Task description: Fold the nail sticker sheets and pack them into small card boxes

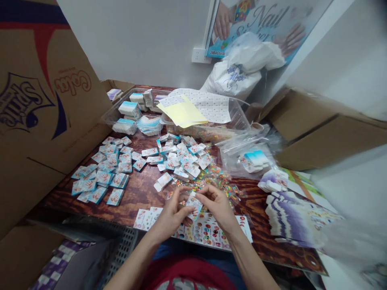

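Between my two hands is a small white-and-blue printed box (194, 204), held tilted above the table's front edge. My left hand (176, 209) grips its lower left side with thumb and fingers. At its upper right, the fingers of my right hand (215, 204) are closed on the same box. Beneath them lie printed sticker sheets (208, 233). Just beyond my fingers is a spread of tiny clear packets with colourful pieces (217, 179). A single white box (163, 181) lies left of the packets, near a loose heap of similar boxes (184, 159).
Closed boxes (104, 173) are grouped at left beside a large carton (39, 100). Behind stand clear plastic trays (113, 114) with stacked cards and a yellow sheet (183, 112). At right are a zip bag (229, 161), purple-white card stacks (287, 221) and an open carton (326, 129).
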Motion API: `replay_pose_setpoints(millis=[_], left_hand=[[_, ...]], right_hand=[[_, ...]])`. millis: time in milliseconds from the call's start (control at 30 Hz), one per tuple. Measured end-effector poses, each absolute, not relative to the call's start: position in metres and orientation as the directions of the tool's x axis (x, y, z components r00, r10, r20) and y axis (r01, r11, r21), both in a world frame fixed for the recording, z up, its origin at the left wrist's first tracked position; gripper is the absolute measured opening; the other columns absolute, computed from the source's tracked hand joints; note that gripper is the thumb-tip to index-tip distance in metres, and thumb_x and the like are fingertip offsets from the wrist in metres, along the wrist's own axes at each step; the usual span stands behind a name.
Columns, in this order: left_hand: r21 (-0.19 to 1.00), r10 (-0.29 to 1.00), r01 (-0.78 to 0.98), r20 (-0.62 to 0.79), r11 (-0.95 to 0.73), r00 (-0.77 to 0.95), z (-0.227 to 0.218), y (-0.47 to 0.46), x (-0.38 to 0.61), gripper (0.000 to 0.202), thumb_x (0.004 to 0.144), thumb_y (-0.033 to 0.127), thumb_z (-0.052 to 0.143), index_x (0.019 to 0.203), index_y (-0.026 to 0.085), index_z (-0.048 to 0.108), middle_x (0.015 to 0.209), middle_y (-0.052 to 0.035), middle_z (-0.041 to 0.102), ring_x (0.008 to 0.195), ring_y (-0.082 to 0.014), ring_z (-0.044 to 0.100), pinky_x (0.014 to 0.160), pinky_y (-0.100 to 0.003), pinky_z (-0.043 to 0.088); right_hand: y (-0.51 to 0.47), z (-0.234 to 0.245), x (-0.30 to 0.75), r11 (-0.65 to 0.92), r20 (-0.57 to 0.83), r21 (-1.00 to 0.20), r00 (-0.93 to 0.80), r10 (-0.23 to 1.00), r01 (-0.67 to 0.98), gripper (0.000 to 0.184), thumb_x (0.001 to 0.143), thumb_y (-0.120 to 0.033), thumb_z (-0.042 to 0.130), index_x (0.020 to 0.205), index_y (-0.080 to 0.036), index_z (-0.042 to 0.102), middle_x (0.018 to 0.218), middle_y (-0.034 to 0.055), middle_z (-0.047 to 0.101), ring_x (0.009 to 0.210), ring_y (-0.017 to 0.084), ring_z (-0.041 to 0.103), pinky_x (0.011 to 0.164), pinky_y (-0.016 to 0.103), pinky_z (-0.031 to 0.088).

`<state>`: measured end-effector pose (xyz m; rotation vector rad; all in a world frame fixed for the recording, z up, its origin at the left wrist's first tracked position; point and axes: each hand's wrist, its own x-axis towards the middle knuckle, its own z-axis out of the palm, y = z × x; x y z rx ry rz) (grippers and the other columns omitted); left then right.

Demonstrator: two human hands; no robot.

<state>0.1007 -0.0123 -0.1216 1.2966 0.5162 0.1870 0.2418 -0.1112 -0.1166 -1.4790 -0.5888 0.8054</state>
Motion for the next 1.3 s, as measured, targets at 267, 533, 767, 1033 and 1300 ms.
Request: replay_pose_setpoints(millis=[267, 533, 767, 1033, 1300], left_hand=[[0.957, 0.459, 0.128, -0.239, 0.260, 0.856, -0.128, -0.015, 0.101, 0.048, 0.088, 0.029, 0.059, 0.130, 0.030, 0.037, 0.103, -0.0018, 0.057, 0.056, -0.0090, 0.063, 0.047, -0.019, 0.051], [0.962, 0.470, 0.218, -0.119, -0.162, 0.874, -0.108, -0.014, 0.096, 0.049, 0.089, 0.023, 0.053, 0.137, 0.027, 0.046, 0.109, -0.0069, 0.060, 0.095, -0.0220, 0.061, 0.081, -0.033, 0.052], [0.970, 0.442, 0.223, -0.159, -0.097, 0.883, -0.107, -0.015, 0.094, 0.051, 0.091, 0.025, 0.049, 0.141, 0.030, 0.042, 0.113, -0.0071, 0.058, 0.083, -0.0176, 0.060, 0.067, -0.026, 0.052], [0.975, 0.387, 0.207, -0.220, 0.075, 0.895, -0.110, -0.014, 0.088, 0.050, 0.092, 0.031, 0.051, 0.141, 0.032, 0.039, 0.108, -0.0049, 0.055, 0.056, -0.0076, 0.057, 0.052, -0.022, 0.051], [0.975, 0.423, 0.186, -0.219, 0.118, 0.879, -0.115, -0.012, 0.092, 0.048, 0.094, 0.034, 0.051, 0.140, 0.033, 0.038, 0.097, -0.0001, 0.051, 0.058, -0.0082, 0.061, 0.051, -0.021, 0.052]], right_hand=[[-0.116, -0.135, 0.227, -0.016, -0.200, -0.965, 0.696, 0.690, -0.261, 0.030, 0.073, -0.048, 0.077, 0.072, -0.019, 0.069, 0.066, 0.0006, 0.060, 0.060, 0.015, 0.051, 0.056, 0.026, 0.040], [-0.124, -0.136, 0.224, -0.025, -0.209, -0.964, 0.696, 0.687, -0.264, 0.025, 0.070, -0.046, 0.080, 0.073, -0.023, 0.073, 0.069, 0.0018, 0.063, 0.063, 0.017, 0.053, 0.058, 0.028, 0.044], [-0.123, -0.132, 0.226, -0.108, -0.116, -0.993, 0.648, 0.753, -0.052, 0.026, 0.073, -0.046, 0.076, 0.074, -0.020, 0.072, 0.074, 0.0036, 0.064, 0.066, 0.018, 0.056, 0.056, 0.027, 0.045], [-0.122, -0.124, 0.223, -0.141, -0.132, -0.989, 0.663, 0.737, -0.041, 0.030, 0.078, -0.048, 0.072, 0.073, -0.018, 0.066, 0.063, -0.0013, 0.057, 0.056, 0.013, 0.050, 0.050, 0.023, 0.041], [-0.118, -0.124, 0.224, -0.061, -0.084, -0.996, 0.680, 0.729, -0.059, 0.026, 0.080, -0.040, 0.071, 0.069, -0.019, 0.060, 0.061, -0.0040, 0.051, 0.057, 0.012, 0.046, 0.054, 0.023, 0.038]])
